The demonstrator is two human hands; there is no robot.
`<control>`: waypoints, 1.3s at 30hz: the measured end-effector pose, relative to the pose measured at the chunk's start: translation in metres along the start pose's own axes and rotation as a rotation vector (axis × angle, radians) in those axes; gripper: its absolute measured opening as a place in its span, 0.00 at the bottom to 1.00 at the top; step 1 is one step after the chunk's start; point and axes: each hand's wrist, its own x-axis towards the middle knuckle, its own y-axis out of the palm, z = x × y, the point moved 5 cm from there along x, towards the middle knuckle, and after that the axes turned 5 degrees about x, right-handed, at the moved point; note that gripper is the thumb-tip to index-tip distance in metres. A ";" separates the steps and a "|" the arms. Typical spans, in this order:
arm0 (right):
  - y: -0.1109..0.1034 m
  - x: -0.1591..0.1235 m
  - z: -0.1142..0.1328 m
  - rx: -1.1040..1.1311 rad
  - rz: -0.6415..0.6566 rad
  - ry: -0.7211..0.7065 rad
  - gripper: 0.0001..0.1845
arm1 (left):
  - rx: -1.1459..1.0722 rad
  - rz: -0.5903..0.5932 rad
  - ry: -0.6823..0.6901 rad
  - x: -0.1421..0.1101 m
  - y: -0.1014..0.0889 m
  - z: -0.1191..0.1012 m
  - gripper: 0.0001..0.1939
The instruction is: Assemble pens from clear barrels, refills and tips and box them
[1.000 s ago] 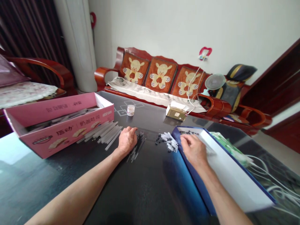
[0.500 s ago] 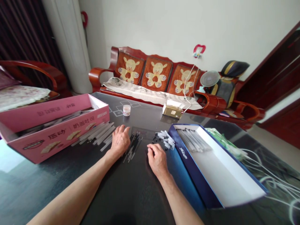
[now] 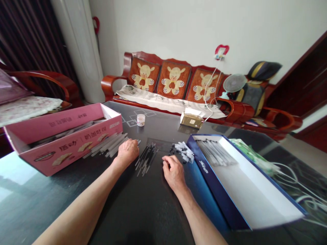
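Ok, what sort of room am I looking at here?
Most likely a living room in a home: a wooden sofa with patterned cushions stands beyond the dark table, a tissue box sits on that table, and a curtain hangs at the left.

From where I stand, the pink box (image 3: pixel 73 147) reads 唇动 and, after a bar, what looks like 奶盖吐司; its smaller print is blurred. I can't make out the blue box's (image 3: pixel 214 183) white script or the gold box's (image 3: pixel 187 121) label.
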 end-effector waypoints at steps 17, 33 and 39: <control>0.014 -0.008 0.036 -0.055 0.306 -0.264 0.16 | -0.002 0.044 -0.065 0.001 0.002 0.002 0.16; 0.007 -0.005 0.035 -0.020 0.314 -0.289 0.11 | -0.845 0.106 -0.108 0.009 -0.001 -0.005 0.10; 0.005 -0.003 0.031 -0.033 0.315 -0.280 0.07 | -1.667 0.345 -0.212 0.007 0.020 -0.016 0.14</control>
